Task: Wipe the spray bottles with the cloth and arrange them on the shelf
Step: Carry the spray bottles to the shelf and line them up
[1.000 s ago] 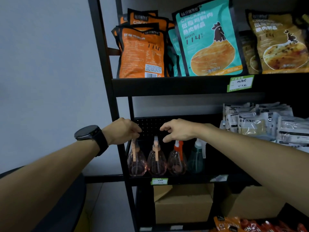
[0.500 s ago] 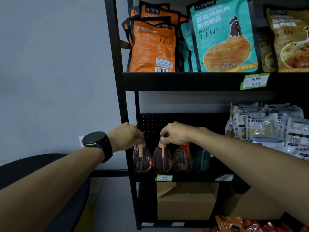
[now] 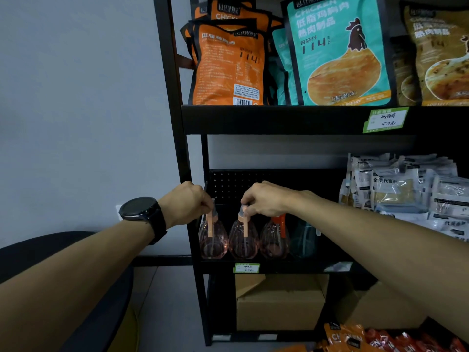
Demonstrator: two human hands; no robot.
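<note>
Several spray bottles stand in a row on the middle shelf point(image 3: 279, 268) of a black rack. My left hand point(image 3: 186, 203) grips the pump head of the leftmost pink bottle point(image 3: 212, 240). My right hand point(image 3: 266, 199) grips the head of the second pink bottle point(image 3: 243, 241). Beside them stand a pink bottle with a red-orange head point(image 3: 275, 240) and a dark teal bottle point(image 3: 303, 240), partly behind my right forearm. No cloth is in view.
Orange, teal and brown food pouches point(image 3: 337, 54) fill the upper shelf. Pale sachets point(image 3: 406, 191) are piled at the right of the middle shelf. Cardboard boxes point(image 3: 279, 303) sit below. A dark round seat point(image 3: 63, 288) is at lower left, by a grey wall.
Both hands have come down from above the row and closed on the heads of the two left bottles. The camera has shifted closer to the rack.
</note>
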